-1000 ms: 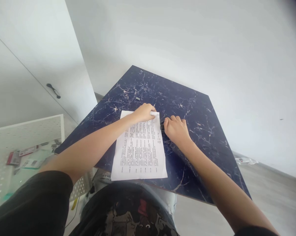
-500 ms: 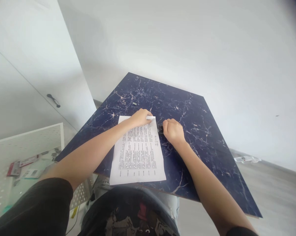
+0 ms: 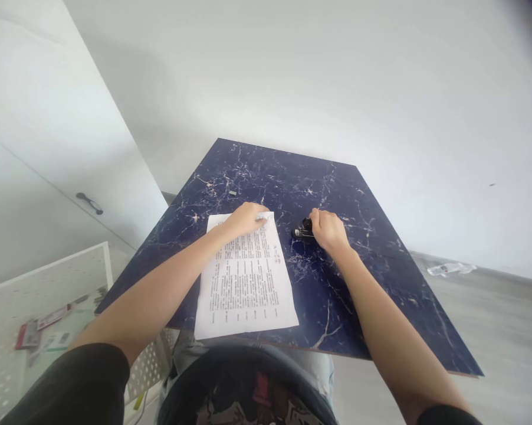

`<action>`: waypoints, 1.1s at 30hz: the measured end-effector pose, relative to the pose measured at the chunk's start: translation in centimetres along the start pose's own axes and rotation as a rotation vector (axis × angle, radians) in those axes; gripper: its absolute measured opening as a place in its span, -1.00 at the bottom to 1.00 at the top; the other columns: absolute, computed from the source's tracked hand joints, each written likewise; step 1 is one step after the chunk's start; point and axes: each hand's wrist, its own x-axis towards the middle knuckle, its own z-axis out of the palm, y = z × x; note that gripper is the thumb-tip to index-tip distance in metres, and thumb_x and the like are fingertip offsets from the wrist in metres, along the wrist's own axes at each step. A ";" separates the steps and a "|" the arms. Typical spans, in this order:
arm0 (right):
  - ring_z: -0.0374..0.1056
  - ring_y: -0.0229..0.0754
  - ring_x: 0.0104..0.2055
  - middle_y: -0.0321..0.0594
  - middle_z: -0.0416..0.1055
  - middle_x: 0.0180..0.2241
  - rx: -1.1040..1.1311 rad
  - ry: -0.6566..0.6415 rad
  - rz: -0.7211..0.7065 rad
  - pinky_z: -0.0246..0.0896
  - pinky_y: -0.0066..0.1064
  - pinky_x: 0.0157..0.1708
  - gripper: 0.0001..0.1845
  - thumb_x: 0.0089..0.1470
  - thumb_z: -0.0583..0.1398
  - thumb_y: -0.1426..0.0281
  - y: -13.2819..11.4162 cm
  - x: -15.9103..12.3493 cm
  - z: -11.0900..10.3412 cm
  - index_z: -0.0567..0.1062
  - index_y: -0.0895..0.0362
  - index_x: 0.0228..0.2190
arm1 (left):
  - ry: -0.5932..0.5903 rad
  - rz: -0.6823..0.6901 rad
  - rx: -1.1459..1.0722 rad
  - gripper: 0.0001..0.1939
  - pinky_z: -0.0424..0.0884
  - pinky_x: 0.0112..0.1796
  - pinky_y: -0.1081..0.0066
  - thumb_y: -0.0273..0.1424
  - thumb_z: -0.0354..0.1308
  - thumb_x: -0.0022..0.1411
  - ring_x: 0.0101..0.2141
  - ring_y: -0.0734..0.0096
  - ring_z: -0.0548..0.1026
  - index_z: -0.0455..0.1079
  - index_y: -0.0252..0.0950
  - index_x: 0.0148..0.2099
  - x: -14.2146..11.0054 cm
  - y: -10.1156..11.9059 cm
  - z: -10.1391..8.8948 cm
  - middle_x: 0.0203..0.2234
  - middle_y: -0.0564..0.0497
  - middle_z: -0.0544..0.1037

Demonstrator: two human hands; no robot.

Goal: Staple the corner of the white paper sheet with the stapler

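Printed paper sheets [image 3: 246, 283], seemingly a thin stack, lie on the dark blue table at its near side, the text turned sideways. My left hand [image 3: 247, 218] is closed on their far edge near the right corner, which is a little crumpled. To the right, my right hand [image 3: 330, 231] wraps round a small black stapler [image 3: 302, 231]. Its front end points left toward the paper, with a gap of table between. The rest of the stapler is hidden in my palm.
The table [image 3: 292, 177] has a white-veined dark blue top; a small pale strip [image 3: 233, 193] lies beyond the paper. A white perforated panel [image 3: 66, 274] stands at the left, near a cabinet with a dark handle [image 3: 89, 203]. Clear plastic packaging [image 3: 452, 269] lies on the floor at right.
My right hand has drawn the stapler rightward, off the paper's right edge. My left hand still grips the paper's far edge. The view has shifted slightly.
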 end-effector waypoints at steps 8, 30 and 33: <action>0.38 -0.03 -0.38 -0.08 0.49 -0.45 0.116 -0.073 0.016 0.12 -0.25 -0.31 -0.36 0.45 -0.16 0.07 0.5 0.3 -0.8 0.44 0.07 -0.50 | -0.015 0.156 0.203 -0.60 0.34 0.08 0.13 -0.20 0.08 0.43 0.07 0.05 0.42 0.50 -0.24 0.18 -0.5 -0.1 -1.5 0.07 -0.19 0.50; 0.44 -0.04 -0.25 -0.18 0.57 -0.26 0.693 0.174 0.176 0.30 -0.22 -0.18 -0.56 -0.03 0.37 0.08 5.9 1.2 0.9 0.51 0.11 -0.21 | -0.145 0.401 0.266 -0.65 0.28 0.13 0.13 -0.26 0.06 0.48 0.13 0.10 0.42 0.50 -0.11 0.21 0.8 1.7 1.6 0.15 -0.13 0.49; 0.44 -0.04 -0.24 -0.18 0.56 -0.26 0.743 0.198 0.207 0.30 -0.24 -0.21 -0.55 -0.01 0.36 0.05 5.1 1.1 0.9 0.50 0.10 -0.22 | -0.111 0.417 0.218 -0.64 0.27 0.17 0.11 -0.26 0.05 0.50 0.17 0.11 0.40 0.44 -0.12 0.25 0.7 2.1 1.9 0.18 -0.11 0.49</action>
